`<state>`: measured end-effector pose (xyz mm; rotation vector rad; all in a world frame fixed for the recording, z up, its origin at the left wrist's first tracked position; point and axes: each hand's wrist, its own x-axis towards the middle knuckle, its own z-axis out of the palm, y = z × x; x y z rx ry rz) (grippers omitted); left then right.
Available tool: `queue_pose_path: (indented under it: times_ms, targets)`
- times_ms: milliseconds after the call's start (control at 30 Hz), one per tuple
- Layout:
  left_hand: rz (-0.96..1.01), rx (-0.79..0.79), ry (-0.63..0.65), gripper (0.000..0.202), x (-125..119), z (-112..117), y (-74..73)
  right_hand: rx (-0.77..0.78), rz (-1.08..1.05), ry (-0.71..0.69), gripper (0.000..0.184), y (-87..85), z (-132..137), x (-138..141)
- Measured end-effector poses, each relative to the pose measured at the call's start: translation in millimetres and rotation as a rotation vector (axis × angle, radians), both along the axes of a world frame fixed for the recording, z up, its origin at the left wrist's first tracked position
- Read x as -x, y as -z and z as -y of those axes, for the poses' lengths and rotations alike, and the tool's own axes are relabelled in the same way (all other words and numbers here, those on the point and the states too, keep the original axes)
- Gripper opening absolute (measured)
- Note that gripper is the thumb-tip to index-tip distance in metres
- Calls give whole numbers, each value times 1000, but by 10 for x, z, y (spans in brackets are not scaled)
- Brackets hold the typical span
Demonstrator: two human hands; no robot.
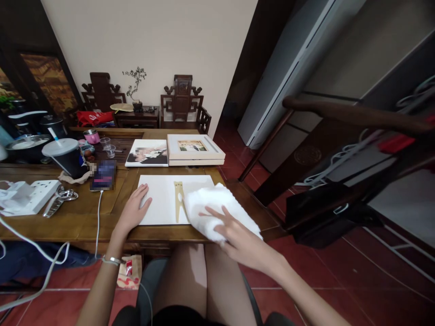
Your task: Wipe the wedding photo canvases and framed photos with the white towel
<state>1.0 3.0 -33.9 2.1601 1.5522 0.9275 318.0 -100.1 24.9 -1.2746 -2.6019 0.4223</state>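
Note:
A flat white panel (158,203), perhaps an album or canvas, lies near the front edge of the wooden table. Down its middle runs a gold, ribbon-like figure (178,201). My left hand (136,206) rests on the panel's left side with fingers stretched out, holding nothing. On the right part of the panel lies a fluffy white towel (217,203), which hangs past the panel's right and front edges. My right hand (234,233) grips and presses this towel, its fingers bent over the top; the thumb is not clearly seen.
Behind the panel lie a photo print (149,152) and a stacked framed picture (195,149). To the left are a phone (103,175) on a cable, a lidded dark cup (68,156), a power strip (34,197) and a clear-and-silver hair clip (59,199). A wooden chair (326,108) stands at right.

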Motion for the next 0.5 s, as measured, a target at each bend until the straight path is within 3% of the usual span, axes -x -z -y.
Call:
queue_pose_path:
  times_ms: [67,167,400,500]
  targets:
    - [-3,1,0,53,0,-4,7,49,22,-4,33,-64,123,-54]
    - [-7,-2,2,54,3,-8,10,40,28,20,30,-56,-32,-51]
    - [-8,-8,11,50,9,8,-11,-116,8,90,23,176,-1216,181]
    - [4,-9,5,50,5,18,-18,-136,33,124,25,212,-1476,241]
